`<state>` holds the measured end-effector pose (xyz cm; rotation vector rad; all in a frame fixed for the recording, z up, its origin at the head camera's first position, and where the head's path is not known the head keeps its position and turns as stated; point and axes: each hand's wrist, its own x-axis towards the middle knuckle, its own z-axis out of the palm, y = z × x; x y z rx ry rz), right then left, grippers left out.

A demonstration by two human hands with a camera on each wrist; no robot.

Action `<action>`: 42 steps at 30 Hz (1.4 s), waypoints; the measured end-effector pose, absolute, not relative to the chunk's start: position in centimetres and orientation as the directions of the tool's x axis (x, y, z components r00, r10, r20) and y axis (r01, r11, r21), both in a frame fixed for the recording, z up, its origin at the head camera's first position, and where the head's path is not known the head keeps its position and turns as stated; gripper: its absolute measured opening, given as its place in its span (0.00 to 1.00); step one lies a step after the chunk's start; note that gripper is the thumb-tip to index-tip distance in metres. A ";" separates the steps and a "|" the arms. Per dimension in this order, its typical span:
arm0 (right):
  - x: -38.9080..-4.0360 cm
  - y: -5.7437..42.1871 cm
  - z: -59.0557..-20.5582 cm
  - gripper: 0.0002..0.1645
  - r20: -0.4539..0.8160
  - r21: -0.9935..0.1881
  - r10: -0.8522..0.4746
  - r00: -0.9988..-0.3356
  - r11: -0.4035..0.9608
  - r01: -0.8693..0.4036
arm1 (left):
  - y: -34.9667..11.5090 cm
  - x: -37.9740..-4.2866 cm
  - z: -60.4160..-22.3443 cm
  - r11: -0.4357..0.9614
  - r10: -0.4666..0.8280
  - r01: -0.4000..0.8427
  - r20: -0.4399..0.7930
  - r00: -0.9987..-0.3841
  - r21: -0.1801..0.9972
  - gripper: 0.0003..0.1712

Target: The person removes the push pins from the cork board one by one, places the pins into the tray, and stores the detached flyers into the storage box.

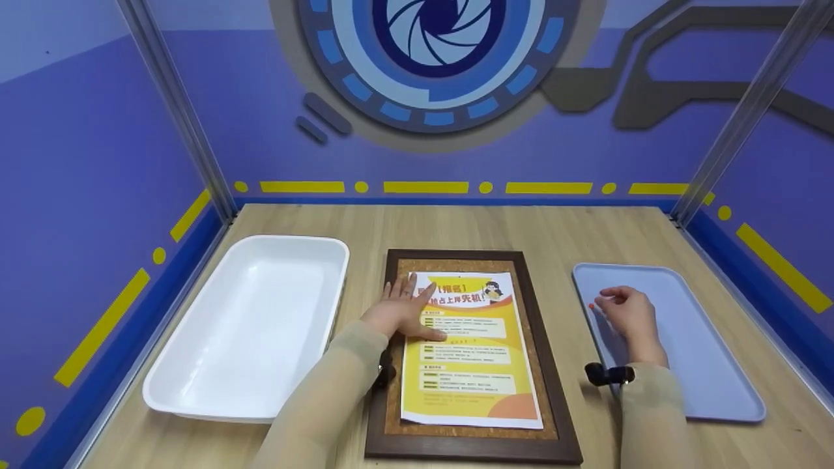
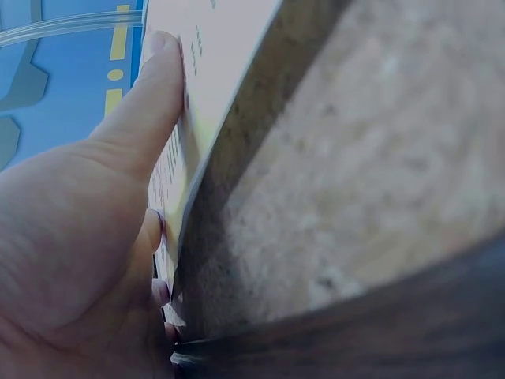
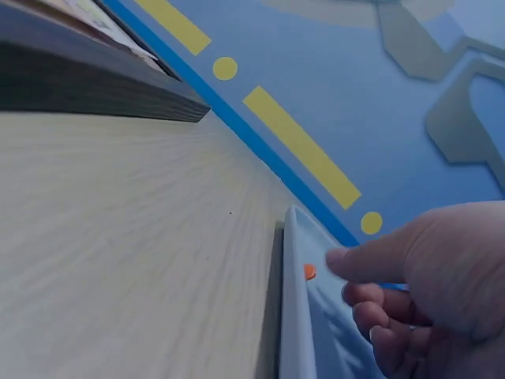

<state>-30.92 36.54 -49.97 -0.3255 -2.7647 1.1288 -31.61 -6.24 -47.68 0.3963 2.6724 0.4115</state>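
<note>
The head view looks forward and down over the bench before me. The left wrist view is very near to the corkboard. The right wrist view, low, faces the wall and shares the tray, lower right, with the head view.

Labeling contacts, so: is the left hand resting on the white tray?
No, in the head view the left hand lies spread on the yellow poster.

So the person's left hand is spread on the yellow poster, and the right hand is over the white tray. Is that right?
Not quite. The right hand is over the blue tray, as the head view shows. The rest stands: the left hand is spread on the yellow poster.
</note>
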 end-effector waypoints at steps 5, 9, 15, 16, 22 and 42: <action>-31.1 35.1 -48.9 0.22 0.140 -0.761 0.301 -0.943 0.642 0.091 | -6.2 -31.5 -47.8 0.914 0.329 0.204 -0.346 -0.879 0.352 0.65; -31.4 33.1 -48.2 0.24 0.122 -0.851 0.244 -0.962 0.525 0.026 | -6.1 -31.5 -47.7 0.914 0.329 0.207 -0.336 -0.883 0.350 0.65; -32.0 29.3 -48.7 0.27 0.002 -0.903 0.082 -0.997 0.428 0.033 | -5.8 -31.2 -47.8 0.908 0.269 0.134 -0.307 -0.913 0.397 0.74; -32.2 28.7 -49.0 0.27 -0.016 -0.894 0.063 -0.998 0.447 0.043 | -5.7 -31.2 -47.9 0.907 0.255 0.120 -0.299 -0.919 0.404 0.76; -32.7 26.6 -50.9 0.28 -0.090 -0.839 0.055 -0.994 0.534 0.106 | -5.1 -31.1 -48.6 0.874 0.212 0.083 -0.221 -0.952 0.479 0.81; -32.4 26.8 -51.2 0.34 -0.102 -0.832 -0.001 -0.995 0.548 0.085 | -5.0 -30.0 -46.7 0.730 0.154 0.050 -0.093 -0.984 0.682 0.65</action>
